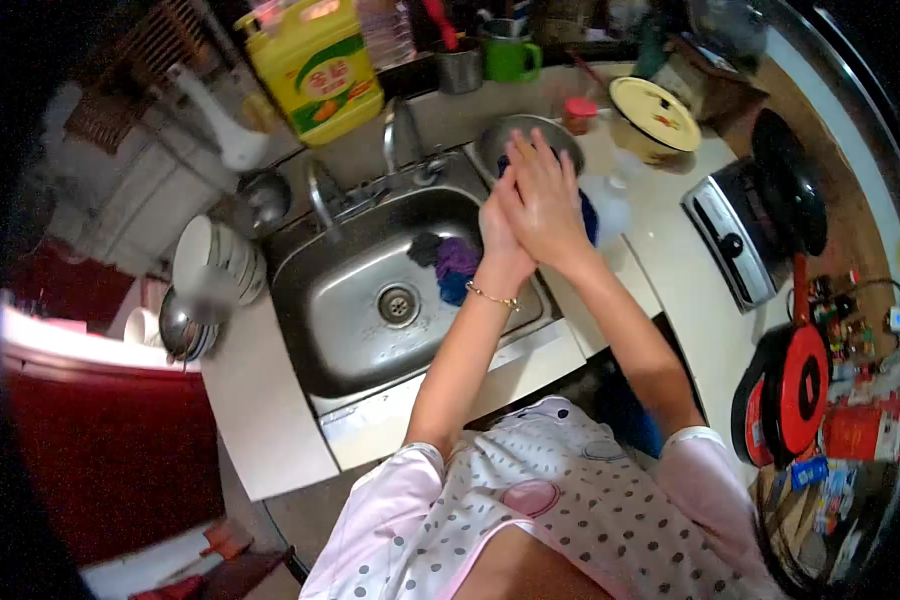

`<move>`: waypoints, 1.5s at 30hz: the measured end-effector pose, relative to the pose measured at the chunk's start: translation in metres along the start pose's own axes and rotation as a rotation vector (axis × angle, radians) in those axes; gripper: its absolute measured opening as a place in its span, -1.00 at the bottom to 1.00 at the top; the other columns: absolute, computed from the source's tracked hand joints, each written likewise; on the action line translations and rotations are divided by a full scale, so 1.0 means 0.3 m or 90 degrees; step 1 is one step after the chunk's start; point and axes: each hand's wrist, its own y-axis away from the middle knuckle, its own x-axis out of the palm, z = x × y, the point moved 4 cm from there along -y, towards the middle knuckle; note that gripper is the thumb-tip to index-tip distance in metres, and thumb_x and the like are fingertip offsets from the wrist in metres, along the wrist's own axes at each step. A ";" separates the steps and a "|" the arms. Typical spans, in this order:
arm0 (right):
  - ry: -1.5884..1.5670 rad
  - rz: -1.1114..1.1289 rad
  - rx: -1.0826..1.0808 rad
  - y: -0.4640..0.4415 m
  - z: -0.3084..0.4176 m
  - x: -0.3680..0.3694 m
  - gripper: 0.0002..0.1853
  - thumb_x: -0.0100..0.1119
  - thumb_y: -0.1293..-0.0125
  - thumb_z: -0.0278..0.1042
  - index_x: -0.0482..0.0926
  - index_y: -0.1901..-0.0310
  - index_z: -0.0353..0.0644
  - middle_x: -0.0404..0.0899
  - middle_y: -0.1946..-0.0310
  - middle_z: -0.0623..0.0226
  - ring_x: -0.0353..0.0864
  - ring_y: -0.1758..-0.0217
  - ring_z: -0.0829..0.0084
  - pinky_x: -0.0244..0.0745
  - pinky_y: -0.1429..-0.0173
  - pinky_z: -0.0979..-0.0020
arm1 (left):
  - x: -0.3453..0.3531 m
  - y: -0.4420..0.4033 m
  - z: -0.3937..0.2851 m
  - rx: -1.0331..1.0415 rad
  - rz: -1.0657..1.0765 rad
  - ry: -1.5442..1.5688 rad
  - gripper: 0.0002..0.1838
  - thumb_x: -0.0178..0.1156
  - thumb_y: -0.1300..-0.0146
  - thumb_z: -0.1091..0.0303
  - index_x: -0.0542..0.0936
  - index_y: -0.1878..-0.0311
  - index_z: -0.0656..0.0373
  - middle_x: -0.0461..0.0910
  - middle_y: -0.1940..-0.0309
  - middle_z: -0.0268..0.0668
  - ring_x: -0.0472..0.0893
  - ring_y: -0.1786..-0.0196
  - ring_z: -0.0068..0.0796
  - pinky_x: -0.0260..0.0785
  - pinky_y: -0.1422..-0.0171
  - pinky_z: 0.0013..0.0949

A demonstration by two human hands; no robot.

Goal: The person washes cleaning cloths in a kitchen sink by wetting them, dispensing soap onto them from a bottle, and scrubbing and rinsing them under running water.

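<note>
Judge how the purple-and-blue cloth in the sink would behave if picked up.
The cloth would probably sag limply, since it lies in crumpled folds. It seems unlikely to roll, being an irregular heap in the sink. Wetness, hence weight, can't be told.

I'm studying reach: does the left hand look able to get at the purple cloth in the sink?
Probably yes: the left hand is against the right hand, but the purple cloth lies nearby in the sink, with nothing on top.
</note>
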 end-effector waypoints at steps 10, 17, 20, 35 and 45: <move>-0.426 0.244 0.080 -0.042 0.276 0.199 -0.26 -0.16 -0.05 -0.05 -0.17 -0.08 -0.46 -0.22 -0.13 -0.08 -0.30 -0.21 0.06 -0.32 -0.20 0.19 | -0.140 0.228 -0.260 0.154 -0.122 -0.154 -0.51 -0.27 -0.15 0.09 0.08 -0.10 0.13 0.12 -0.08 -0.39 0.13 -0.11 -0.46 -0.10 -0.18 -0.35; -0.463 0.290 0.033 -0.061 0.355 0.385 -0.41 -0.27 -0.14 -0.14 -0.11 -0.10 -0.36 -0.22 -0.15 0.04 -0.35 -0.22 0.08 -0.39 -0.21 0.18 | -0.227 0.299 -0.284 0.225 -0.198 -0.239 -0.42 -0.34 -0.12 -0.06 0.03 -0.12 0.12 0.05 -0.12 -0.31 0.08 -0.14 -0.51 -0.12 -0.19 -0.38; -0.463 0.381 -0.110 0.064 0.450 0.392 -0.41 -0.24 -0.13 -0.22 -0.13 -0.10 -0.37 -0.24 -0.15 0.01 -0.36 -0.22 0.09 -0.37 -0.21 0.20 | -0.313 0.280 -0.387 0.225 -0.173 -0.177 -0.35 -0.40 -0.09 -0.14 0.01 -0.13 0.15 0.02 -0.13 -0.32 0.05 -0.16 -0.48 -0.17 -0.20 -0.38; -0.732 0.798 0.232 0.231 0.285 0.589 -0.71 0.23 0.17 -0.33 0.43 0.39 -0.27 0.40 0.65 0.44 0.33 0.63 0.70 0.23 0.59 0.68 | -0.565 0.295 -0.523 0.220 -0.479 -0.028 -0.62 -0.04 -0.02 -0.02 0.29 0.51 0.16 0.23 0.79 -0.39 0.27 0.69 -0.59 0.17 0.60 -0.56; -0.795 0.614 0.493 0.192 -0.042 0.709 -0.66 -0.17 0.12 -0.67 0.34 0.21 -0.28 0.38 0.53 0.26 0.38 0.60 0.59 0.34 0.43 0.61 | -0.760 0.516 -0.775 0.394 -0.617 -0.241 -0.89 -0.04 -0.08 0.38 0.36 0.45 0.22 0.43 0.58 -0.33 0.23 0.74 -0.66 0.10 0.70 -0.63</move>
